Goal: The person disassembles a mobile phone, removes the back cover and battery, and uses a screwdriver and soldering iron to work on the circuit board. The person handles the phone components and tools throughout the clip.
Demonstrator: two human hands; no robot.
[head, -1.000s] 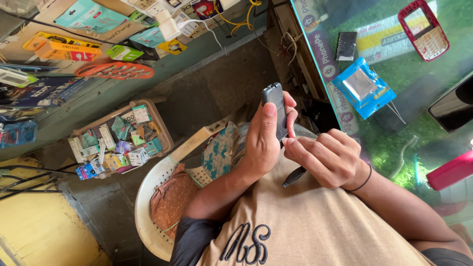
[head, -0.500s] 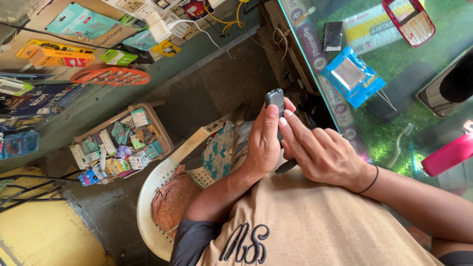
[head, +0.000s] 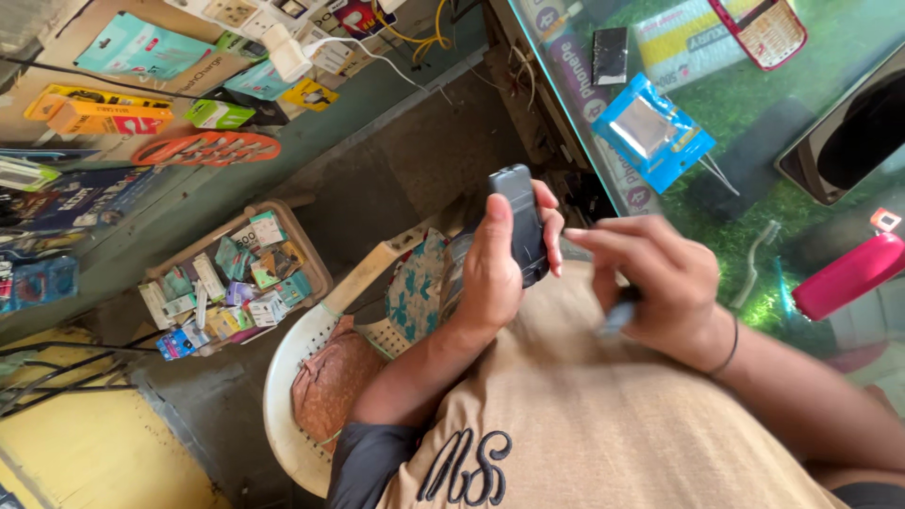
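— What did the left hand (head: pixel 492 273) have?
— Its grip was closed around a small dark phone (head: pixel 519 224), held upright over the lap, just left of the glass surface (head: pixel 754 141).
— And the right hand (head: pixel 655 283)?
— Just right of the phone, fingers curled round a thin blurred tool (head: pixel 617 316), forefinger stretched toward the phone.

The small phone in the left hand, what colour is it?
Dark grey to black, seen in the head view: the small phone.
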